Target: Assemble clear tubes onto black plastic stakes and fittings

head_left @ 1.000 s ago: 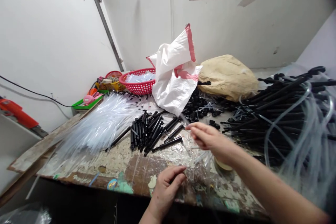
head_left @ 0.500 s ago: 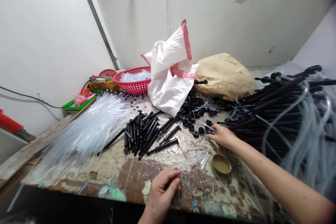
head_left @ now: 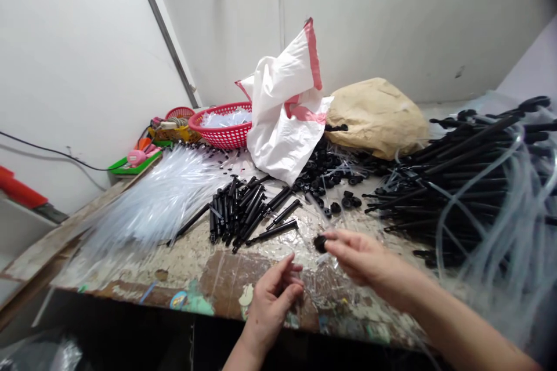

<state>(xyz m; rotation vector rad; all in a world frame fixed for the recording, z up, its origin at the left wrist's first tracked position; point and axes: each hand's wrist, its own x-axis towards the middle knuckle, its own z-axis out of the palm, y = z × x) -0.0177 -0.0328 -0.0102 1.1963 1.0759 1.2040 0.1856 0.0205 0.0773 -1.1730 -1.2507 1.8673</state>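
Between the thumb and fingers of my right hand (head_left: 361, 255) is a small black part (head_left: 321, 243), held above the table with a clear tube beside it. My left hand (head_left: 278, 293) is near the table's front edge, fingers curled and apart from the thumb; nothing can be made out in it. Ahead of my hands lies a pile of black rods (head_left: 239, 211). Small black round parts (head_left: 335, 207) are scattered behind my right hand. The small dish is hidden behind my right hand and forearm.
Clear thin tubes (head_left: 152, 203) spread at the left. A red basket (head_left: 224, 137), a white sack (head_left: 282, 116) and a tan bag (head_left: 376, 119) stand at the back. Long black pieces (head_left: 461, 179) with looped clear tubing (head_left: 513, 232) crowd the right.
My right hand has come back from the black parts towards my left hand, now with a black part in its fingers. My left hand has moved up slightly and its fingers have spread a little.
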